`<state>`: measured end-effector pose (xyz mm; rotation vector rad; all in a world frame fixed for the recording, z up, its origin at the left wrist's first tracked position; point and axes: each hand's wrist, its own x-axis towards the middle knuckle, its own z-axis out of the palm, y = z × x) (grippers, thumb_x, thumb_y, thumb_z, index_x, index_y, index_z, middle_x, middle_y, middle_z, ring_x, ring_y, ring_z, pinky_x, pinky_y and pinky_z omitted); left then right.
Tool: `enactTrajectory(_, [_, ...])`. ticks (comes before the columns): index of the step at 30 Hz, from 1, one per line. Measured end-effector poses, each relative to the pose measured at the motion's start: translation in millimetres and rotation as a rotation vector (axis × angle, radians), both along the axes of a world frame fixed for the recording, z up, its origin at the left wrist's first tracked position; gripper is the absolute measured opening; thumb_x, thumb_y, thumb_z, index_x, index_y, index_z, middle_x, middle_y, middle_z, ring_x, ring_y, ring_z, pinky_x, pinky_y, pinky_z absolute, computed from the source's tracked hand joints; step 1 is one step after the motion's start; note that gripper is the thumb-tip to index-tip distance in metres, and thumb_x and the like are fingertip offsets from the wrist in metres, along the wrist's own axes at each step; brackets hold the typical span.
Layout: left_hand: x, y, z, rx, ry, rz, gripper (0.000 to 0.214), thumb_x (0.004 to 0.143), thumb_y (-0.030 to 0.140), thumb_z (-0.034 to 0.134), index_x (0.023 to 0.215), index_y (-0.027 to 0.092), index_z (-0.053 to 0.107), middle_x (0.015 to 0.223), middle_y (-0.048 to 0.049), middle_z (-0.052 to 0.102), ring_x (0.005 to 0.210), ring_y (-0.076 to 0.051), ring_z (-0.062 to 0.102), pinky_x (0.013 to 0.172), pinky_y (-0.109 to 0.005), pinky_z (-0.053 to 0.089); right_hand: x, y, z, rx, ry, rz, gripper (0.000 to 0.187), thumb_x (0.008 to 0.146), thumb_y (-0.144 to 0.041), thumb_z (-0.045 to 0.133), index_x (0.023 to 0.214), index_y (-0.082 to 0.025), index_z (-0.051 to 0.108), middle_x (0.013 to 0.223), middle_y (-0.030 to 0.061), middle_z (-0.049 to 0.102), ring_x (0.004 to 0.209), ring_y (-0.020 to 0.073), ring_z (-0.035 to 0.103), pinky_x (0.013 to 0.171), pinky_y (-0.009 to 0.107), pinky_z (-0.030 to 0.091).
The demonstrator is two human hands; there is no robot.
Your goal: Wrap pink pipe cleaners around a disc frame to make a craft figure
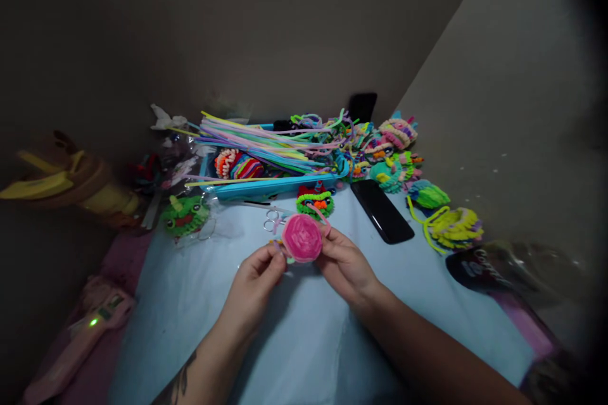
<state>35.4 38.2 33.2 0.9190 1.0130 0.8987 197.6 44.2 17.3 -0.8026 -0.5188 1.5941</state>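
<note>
Your left hand (256,275) and right hand (346,266) both have a pinched grip on opposite sides of the round pink piece (302,238), which you hold above the desk (294,342), nearer you than the blue tray (280,186).

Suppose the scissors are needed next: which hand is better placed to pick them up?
Probably the left hand: the scissors lie just beyond it, while the right hand is across the pink coil from them.
</note>
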Motion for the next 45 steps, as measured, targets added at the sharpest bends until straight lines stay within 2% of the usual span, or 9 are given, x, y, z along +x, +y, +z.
enactTrajectory(6, [-1, 0, 1.5, 0.011, -0.056, 0.024, 0.031, 0.078, 0.044, 0.064, 0.071, 0.015, 0.057, 0.066, 0.0030, 0.047, 0.061, -0.008, 0.036, 0.057, -0.018, 0.030, 0, -1, -1.4, 0.024, 0.009, -0.034, 0.019, 0.065, -0.028, 0.078, 0.069, -0.022, 0.060, 0.098, 0.0003, 0.067, 0.086, 0.0167, 0.061, 0.081, 0.031, 0.048])
enactTrajectory(11, [-2, 2, 4.5, 0.069, 0.076, 0.073, 0.024, 0.081, 0.040, 0.061, 0.083, 0.017, 0.056, 0.068, 0.0031, 0.049, 0.060, -0.009, 0.040, 0.055, -0.019, 0.032, 3, -2, 0.0, 0.064, -0.121, -0.071, 0.019, 0.066, -0.032, 0.077, 0.068, -0.022, 0.061, 0.112, 0.0016, 0.060, 0.109, 0.0212, 0.053, 0.094, 0.035, 0.042])
enactTrajectory(16, [-1, -1, -0.3, 0.426, 0.334, 0.308, 0.030, 0.082, 0.031, 0.061, 0.109, 0.023, 0.050, 0.102, -0.0032, 0.056, 0.093, -0.015, 0.054, 0.078, -0.025, 0.042, 5, -3, 0.8, 0.172, -0.381, -0.172, 0.019, 0.070, -0.035, 0.073, 0.066, -0.021, 0.061, 0.110, 0.0042, 0.054, 0.121, 0.0227, 0.043, 0.102, 0.036, 0.035])
enactTrajectory(20, [3, -8, -5.9, 0.636, 0.445, 0.231, 0.058, 0.077, 0.025, 0.068, 0.127, 0.027, 0.040, 0.125, -0.0088, 0.048, 0.104, -0.019, 0.055, 0.084, -0.031, 0.044, 4, -7, -0.1, 0.209, -0.539, -0.189, 0.014, 0.075, -0.033, 0.070, 0.069, -0.021, 0.065, 0.115, 0.0055, 0.048, 0.118, 0.0228, 0.046, 0.096, 0.035, 0.039])
enactTrajectory(25, [3, -10, -8.7, 0.758, 0.569, 0.115, 0.068, 0.076, 0.025, 0.068, 0.134, 0.029, 0.034, 0.133, -0.0119, 0.045, 0.106, -0.023, 0.056, 0.082, -0.035, 0.047, 4, -11, 5.6, 0.262, -0.722, -0.116, 0.010, 0.075, -0.028, 0.067, 0.069, -0.020, 0.066, 0.117, 0.0067, 0.047, 0.114, 0.0231, 0.049, 0.094, 0.036, 0.042])
enactTrajectory(30, [4, -10, -11.5, 0.707, 0.603, 0.054, 0.069, 0.077, 0.027, 0.067, 0.135, 0.025, 0.029, 0.137, -0.0152, 0.044, 0.112, -0.026, 0.054, 0.084, -0.038, 0.048, 3, -13, 12.0, 0.319, -0.886, -0.090, 0.008, 0.074, -0.025, 0.067, 0.068, -0.019, 0.066, 0.117, 0.0076, 0.049, 0.115, 0.0240, 0.049, 0.097, 0.038, 0.040])
enactTrajectory(37, [7, -8, -3.6, 0.445, 0.338, 0.100, 0.034, 0.074, 0.027, 0.069, 0.095, 0.023, 0.043, 0.143, -0.0115, 0.037, 0.095, -0.018, 0.062, 0.075, -0.031, 0.050, 6, -12, 10.4, 0.272, -0.807, -0.084, 0.008, 0.075, -0.027, 0.067, 0.070, -0.021, 0.066, 0.118, 0.0068, 0.048, 0.115, 0.0238, 0.049, 0.094, 0.036, 0.041])
enactTrajectory(41, [4, 1, 2.2, 0.163, 0.146, 0.241, 0.051, 0.065, 0.028, 0.076, 0.102, 0.023, 0.042, 0.114, -0.0054, 0.055, 0.064, -0.007, 0.058, 0.057, -0.021, 0.046, 9, -7, 6.0, 0.228, -0.686, -0.159, 0.010, 0.077, -0.031, 0.066, 0.073, -0.022, 0.066, 0.117, 0.0052, 0.047, 0.115, 0.0223, 0.048, 0.093, 0.034, 0.042])
enactTrajectory(45, [3, 5, 5.8, -0.025, 0.012, 0.135, 0.056, 0.062, 0.029, 0.079, 0.106, 0.019, 0.045, 0.089, 0.0004, 0.061, 0.055, -0.006, 0.055, 0.050, -0.017, 0.040, 10, -4, 3.5, 0.243, -0.622, -0.175, 0.011, 0.077, -0.032, 0.067, 0.074, -0.022, 0.066, 0.115, 0.0043, 0.048, 0.113, 0.0207, 0.049, 0.092, 0.032, 0.043])
